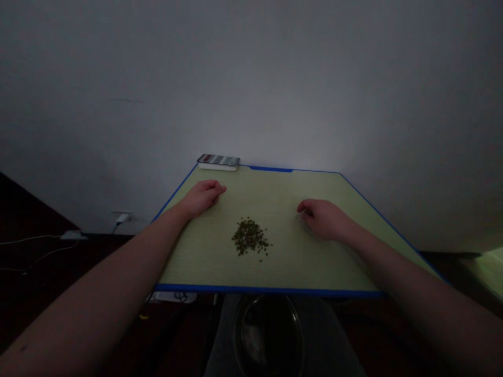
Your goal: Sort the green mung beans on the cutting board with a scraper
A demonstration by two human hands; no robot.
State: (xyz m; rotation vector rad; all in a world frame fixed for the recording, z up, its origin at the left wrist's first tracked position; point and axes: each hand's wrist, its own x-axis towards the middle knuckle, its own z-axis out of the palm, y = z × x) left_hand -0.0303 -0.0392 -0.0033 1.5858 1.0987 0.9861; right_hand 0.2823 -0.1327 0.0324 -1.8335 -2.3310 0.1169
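A small loose pile of dark, grain-like bits (250, 236) lies on the pale yellow-green tabletop (271, 196), with a few strays on its right side. My left hand (203, 199) rests on the table up and to the left of the pile, its fingers curled in and pressed together. On the other side of the pile, my right hand (323, 218) lies on its edge with loosely curled fingers. Neither hand touches the bits, and nothing shows in either one. The insides of both palms are hidden.
A phone (219, 159) lies on a white box (218, 167) at the table's back left corner. Blue edging (267, 289) runs round the table. A pale wall (271, 89) stands behind it. Below the front edge, a dark round glossy object (269, 335) sits on my lap.
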